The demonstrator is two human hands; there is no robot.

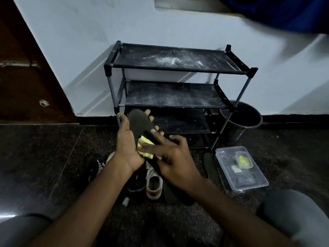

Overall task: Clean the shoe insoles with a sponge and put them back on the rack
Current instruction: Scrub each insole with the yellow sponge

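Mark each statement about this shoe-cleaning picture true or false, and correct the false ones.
1. The left hand holds a dark insole. True.
2. The right hand wipes it with a blue cloth. False: the right hand holds a yellow sponge against it.
3. Shoes fill the top shelf of the shoe rack. False: the top shelf bears only whitish dust; a white shoe lies on the floor.
4. A black bucket stands beside the shoe rack. True.
5. The clear plastic container sits on the floor. True.
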